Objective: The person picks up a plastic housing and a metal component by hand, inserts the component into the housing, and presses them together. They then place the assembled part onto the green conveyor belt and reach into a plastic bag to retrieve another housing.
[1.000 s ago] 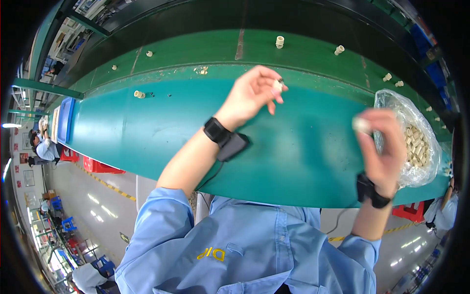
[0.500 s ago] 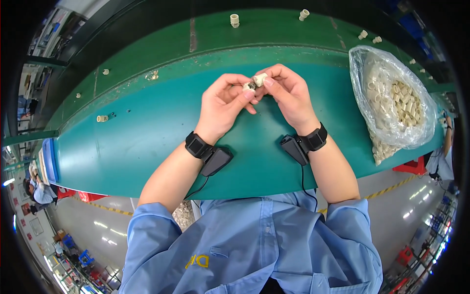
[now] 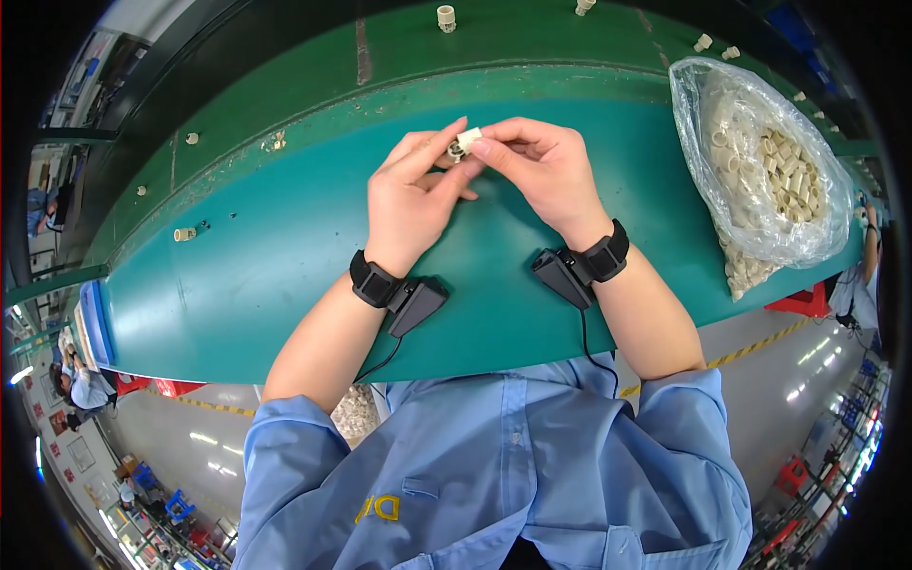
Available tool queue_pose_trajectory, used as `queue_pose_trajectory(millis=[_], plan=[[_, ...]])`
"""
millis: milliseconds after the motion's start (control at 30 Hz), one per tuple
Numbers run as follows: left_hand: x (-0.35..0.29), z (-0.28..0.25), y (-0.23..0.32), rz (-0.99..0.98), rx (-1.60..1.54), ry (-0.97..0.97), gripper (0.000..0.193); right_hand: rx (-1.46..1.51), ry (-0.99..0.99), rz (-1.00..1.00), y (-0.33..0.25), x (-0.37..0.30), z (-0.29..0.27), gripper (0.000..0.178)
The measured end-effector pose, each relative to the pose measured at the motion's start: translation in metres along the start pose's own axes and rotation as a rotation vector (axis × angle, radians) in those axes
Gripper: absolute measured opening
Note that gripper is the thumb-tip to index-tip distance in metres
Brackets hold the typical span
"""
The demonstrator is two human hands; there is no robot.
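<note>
In the head view, the only one I have from out here, I see both bare hands meeting at twelve o'clock over the green desk (image 3: 503, 313). The right hand (image 3: 549, 176) is pinched between thumb and forefinger on a short cream sleeve (image 3: 470, 139), the gap between those fingertips no wider than the part itself. The left hand (image 3: 410, 199) has its fingertips drawn together round a small piece (image 3: 456, 150) with dark bits in it — this sits against the sleeve's lower-left end, and the fingers hide too much for me to tell how far the two are joined. Each wrist carries a black strap with a boxy black unit, (image 3: 418, 304) on the left and (image 3: 560, 275) on the right, and a thin cable trails from each toward six o'clock. At two o'clock a clear plastic bag (image 3: 708, 104) slumps on the desk, full of cream cylinders (image 3: 790, 180). Between nine and ten o'clock a cream fitting (image 3: 184, 234) lies on its side, a few dark specks just beside it. On the darker green ledge (image 3: 285, 95) beyond, I make out one fitting upright at twelve o'clock (image 3: 446, 18) and others tilted or lying round toward one o'clock. A blue tray (image 3: 95, 323) rests at the desk's nine o'clock end — well apart from the hands.
</note>
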State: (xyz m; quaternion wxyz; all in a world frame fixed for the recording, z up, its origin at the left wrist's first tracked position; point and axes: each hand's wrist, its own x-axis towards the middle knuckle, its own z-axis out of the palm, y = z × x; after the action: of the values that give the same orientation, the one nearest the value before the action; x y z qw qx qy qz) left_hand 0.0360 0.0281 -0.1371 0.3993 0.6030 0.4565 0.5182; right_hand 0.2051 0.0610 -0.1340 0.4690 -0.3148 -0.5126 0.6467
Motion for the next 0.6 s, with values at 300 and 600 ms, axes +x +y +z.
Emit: queue_pose_trajectory(millis=[300,600], plan=[[-0.001,0.002,-0.001,-0.171,-0.258,-0.11,0.045,-0.193,-0.046,-0.322,0.005,0.002,-0.014,0.011],[-0.005,-0.001,-0.009,-0.085,-0.218,-0.275,0.05,-0.221,-0.145,-0.315,-0.002,-0.002,-0.015,0.011]])
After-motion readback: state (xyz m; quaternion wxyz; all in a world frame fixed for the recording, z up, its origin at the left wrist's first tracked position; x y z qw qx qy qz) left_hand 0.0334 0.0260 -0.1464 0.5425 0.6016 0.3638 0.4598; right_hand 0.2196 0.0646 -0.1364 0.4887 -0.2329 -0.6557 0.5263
